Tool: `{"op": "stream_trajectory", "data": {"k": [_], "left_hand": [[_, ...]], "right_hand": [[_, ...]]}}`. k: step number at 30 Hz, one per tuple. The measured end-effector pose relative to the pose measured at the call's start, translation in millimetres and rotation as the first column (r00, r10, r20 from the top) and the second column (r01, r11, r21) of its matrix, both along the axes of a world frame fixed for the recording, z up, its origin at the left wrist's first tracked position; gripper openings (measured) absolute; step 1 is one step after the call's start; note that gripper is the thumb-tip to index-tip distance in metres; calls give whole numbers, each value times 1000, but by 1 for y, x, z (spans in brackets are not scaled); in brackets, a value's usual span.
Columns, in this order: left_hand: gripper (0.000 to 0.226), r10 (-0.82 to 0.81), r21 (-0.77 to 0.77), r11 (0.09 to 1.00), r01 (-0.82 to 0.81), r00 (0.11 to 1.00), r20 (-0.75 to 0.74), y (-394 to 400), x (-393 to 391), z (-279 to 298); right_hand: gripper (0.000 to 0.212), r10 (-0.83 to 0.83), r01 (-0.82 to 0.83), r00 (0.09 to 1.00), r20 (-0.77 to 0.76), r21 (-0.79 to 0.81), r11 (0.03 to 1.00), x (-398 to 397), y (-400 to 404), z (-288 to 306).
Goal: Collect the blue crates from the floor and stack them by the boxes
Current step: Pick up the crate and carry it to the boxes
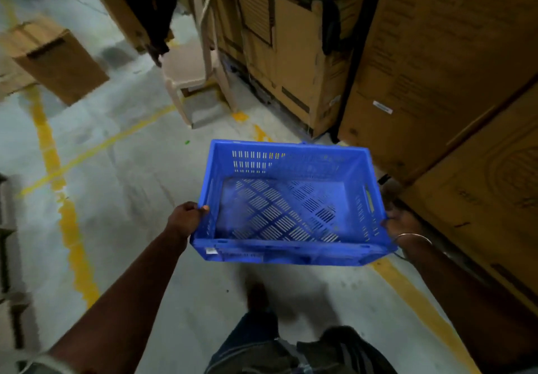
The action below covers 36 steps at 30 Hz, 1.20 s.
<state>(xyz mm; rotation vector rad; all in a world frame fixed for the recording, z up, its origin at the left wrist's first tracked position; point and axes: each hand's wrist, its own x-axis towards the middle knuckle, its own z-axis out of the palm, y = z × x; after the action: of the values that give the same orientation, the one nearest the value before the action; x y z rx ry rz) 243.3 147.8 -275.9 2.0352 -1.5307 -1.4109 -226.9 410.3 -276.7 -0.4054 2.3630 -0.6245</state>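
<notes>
Blue plastic crate (291, 202), empty, slotted walls: likely light and stiff. Left hand (186, 218) clamps its left rim; right hand (403, 223) grips the right wall below the handle slot.

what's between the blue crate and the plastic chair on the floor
In the head view, only bare concrete floor with yellow painted lines lies between the blue crate, held in both hands, and the plastic chair. A small green speck sits there too.
</notes>
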Motion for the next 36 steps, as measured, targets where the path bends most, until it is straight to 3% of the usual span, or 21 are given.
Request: {"op": "stream_trajectory", "data": {"k": [6,11,14,18,21,26,36], "left_hand": [[23,-203,29,979,202,979,28,-122,-72,-11],[27,-413,105,908,405,909,58,-202,-157,-43],[29,-510,119,859,497,849,136,-233,-212,-65],[17,-615,134,786,604,739,275,-265,-268,-95],[25,-669,195,740,643,676,311,-314,-282,-163],[15,-724,200,684,701,621,299,-335,-335,-177],[44,-788,259,615,744,580,205,-434,-391,-330]], "right_hand": [[22,-288,288,957,18,34,957,19,-18,-1],[34,-367,360,928,55,116,926,19,-23,-18],[18,-412,393,909,65,194,899,-1,-35,-58],[20,-425,394,903,59,278,876,-9,-59,-97],[23,-449,415,893,30,329,848,-11,-79,-114],[28,-477,456,878,-34,364,812,-18,-121,-166],[27,-551,563,818,-169,434,703,-5,-197,-306]]}}
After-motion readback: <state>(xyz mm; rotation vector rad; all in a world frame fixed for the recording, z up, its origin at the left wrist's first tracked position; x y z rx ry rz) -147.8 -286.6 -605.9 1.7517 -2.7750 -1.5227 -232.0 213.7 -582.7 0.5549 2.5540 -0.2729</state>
